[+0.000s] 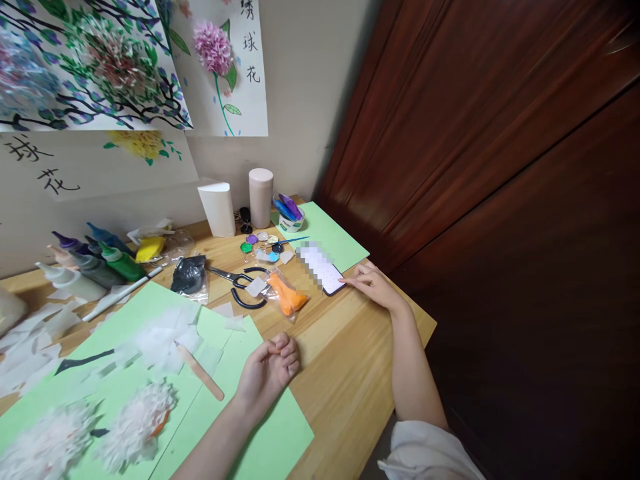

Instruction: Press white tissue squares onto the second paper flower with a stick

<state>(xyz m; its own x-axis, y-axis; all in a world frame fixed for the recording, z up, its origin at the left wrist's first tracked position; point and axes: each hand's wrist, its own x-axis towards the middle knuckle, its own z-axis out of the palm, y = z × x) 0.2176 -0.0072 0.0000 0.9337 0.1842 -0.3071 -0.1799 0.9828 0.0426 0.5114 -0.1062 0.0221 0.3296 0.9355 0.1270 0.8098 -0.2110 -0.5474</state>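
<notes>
My left hand [270, 369] rests palm up on the edge of the green paper [280, 430], fingers curled in a loose fist with nothing visible in it. My right hand [375, 287] stretches its index finger onto the lower end of a phone [320, 268] lying lit on the table; part of the screen is blurred. Left of my left hand, a flat wooden stick [203, 375] lies by white tissue paper pieces [163, 339]. Two fluffy white paper flowers, one nearer [137, 427] and one at the corner [47, 443], lie on the green paper with a black clay strip [83, 361].
Black-handled scissors [235, 277], bagged orange clay [286, 293] and bagged black clay [189, 275] lie mid-table. Paint pots [251, 239], a pink tumbler [261, 198], a white container [219, 209] and several squeeze bottles [120, 261] stand behind. A dark wooden cabinet [500, 200] borders the right.
</notes>
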